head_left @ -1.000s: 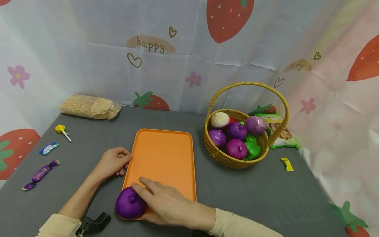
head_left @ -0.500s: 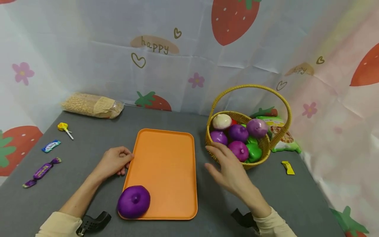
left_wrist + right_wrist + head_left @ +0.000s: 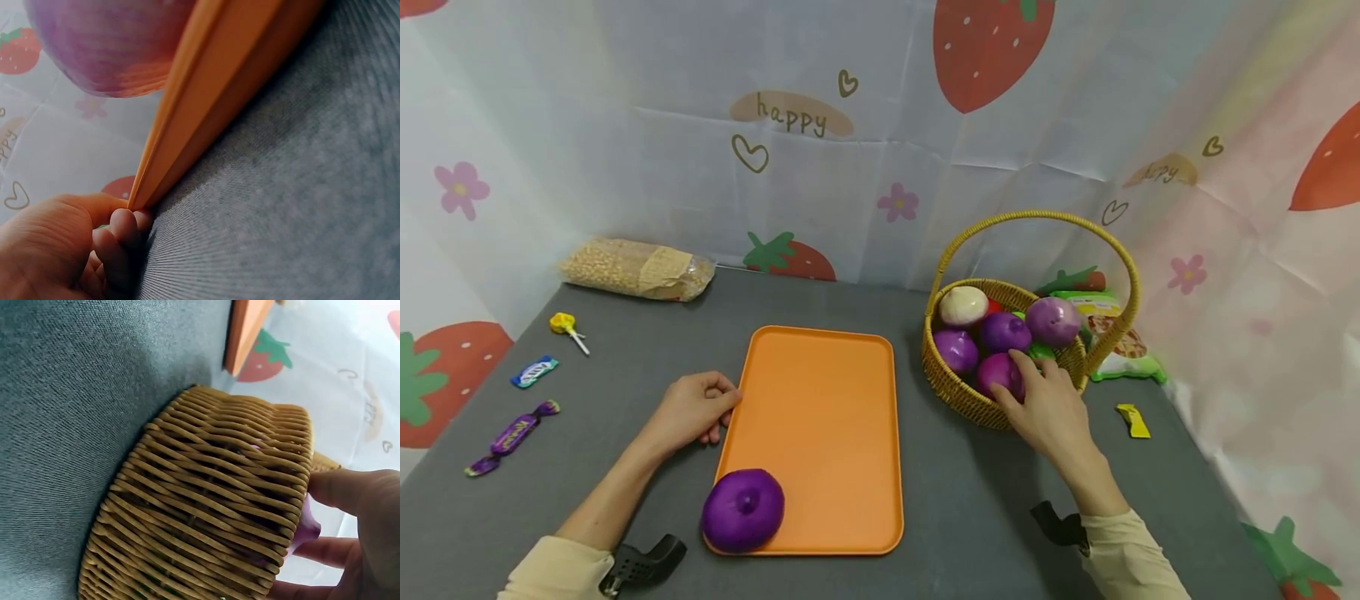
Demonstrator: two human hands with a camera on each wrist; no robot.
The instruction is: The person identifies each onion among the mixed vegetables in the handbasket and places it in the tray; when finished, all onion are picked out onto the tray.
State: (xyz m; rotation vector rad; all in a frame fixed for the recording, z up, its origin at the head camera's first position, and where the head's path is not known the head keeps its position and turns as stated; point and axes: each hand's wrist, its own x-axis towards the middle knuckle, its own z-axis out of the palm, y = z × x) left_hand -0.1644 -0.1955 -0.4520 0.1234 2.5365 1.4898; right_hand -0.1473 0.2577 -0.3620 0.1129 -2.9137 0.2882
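My left hand (image 3: 697,407) pinches the left rim of an orange tray (image 3: 820,417); the left wrist view shows thumb and fingers (image 3: 124,228) at its edge. A dark purple onion (image 3: 742,510) sits on the tray's near left corner. At the right, my right hand (image 3: 1048,408) reaches into a wicker basket (image 3: 958,398) and grips a magenta-purple onion (image 3: 996,373). In the right wrist view, thumb and fingers lie either side of that onion (image 3: 306,528), with the basket wall hiding its lower part. Other purple onions (image 3: 1006,332), a white one (image 3: 963,306) and green pieces share the basket.
The basket's tall handle (image 3: 1037,215) arches over its contents. Behind it lies a green snack bag (image 3: 1120,342), and a yellow candy (image 3: 1132,421) is to its right. A lollipop (image 3: 567,327), two wrapped candies (image 3: 516,433) and a bag of kernels (image 3: 636,269) lie at the left.
My right hand has let go of the onion on the tray, moved right to the basket, and taken hold of the magenta-purple onion there. My left hand stays on the tray's rim.
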